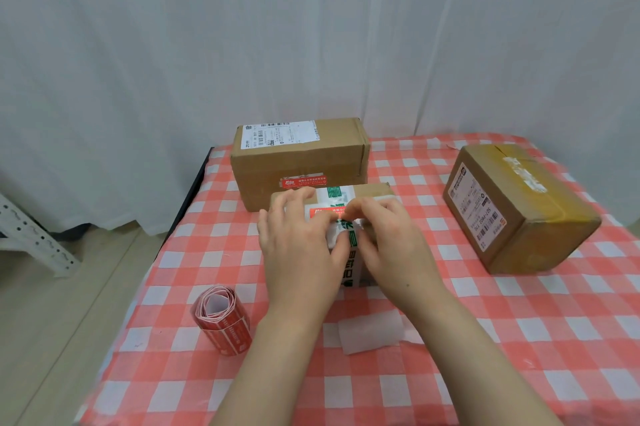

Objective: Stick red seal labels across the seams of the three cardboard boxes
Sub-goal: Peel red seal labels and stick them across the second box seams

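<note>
A small cardboard box (375,190) with green-printed white tape sits at the table's middle, mostly under my hands. A red seal label (327,212) lies across its top seam. My left hand (299,245) lies flat on the box, fingers pressing the label's left part. My right hand (388,235) has its fingers bent down onto the label's right end. Behind stands a larger box (298,159) with a red label (304,182) on its front face. A third box (516,207) with yellowish tape lies at the right. A roll of red labels (221,320) stands at the front left.
A white curled strip of backing paper (372,335) lies in front of the small box. The red-and-white checked tablecloth (519,339) covers the table; its left edge drops to the floor. A white metal rack (31,235) stands at the far left. White curtains hang behind.
</note>
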